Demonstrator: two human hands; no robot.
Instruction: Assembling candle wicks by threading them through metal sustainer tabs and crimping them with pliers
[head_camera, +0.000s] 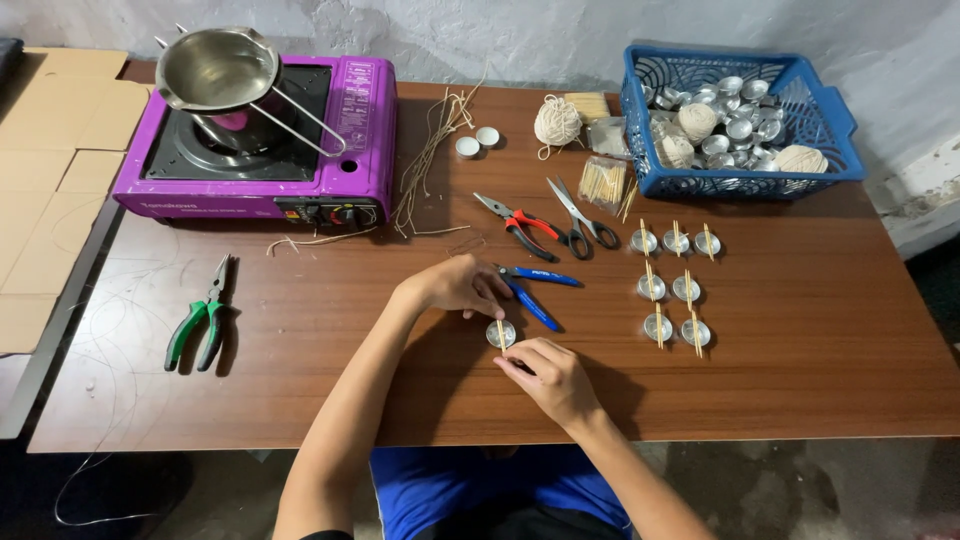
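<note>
A small round metal candle cup (500, 333) with a thin stick across its rim sits on the desk (800, 350) near its near edge. The left hand (455, 285) curls its fingers at the cup's far side; the right hand (550, 378) pinches the stick's near end. Fingers hide the contact. Far right, a blue basket (835, 120) holds more cups and twine balls.

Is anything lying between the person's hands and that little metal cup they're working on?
Nothing visible does. The small metal cup sits on the bare table with both hands at it: the left hand just above it, the right hand just below. The blue-handled pliers lie beside it, not between.
</note>
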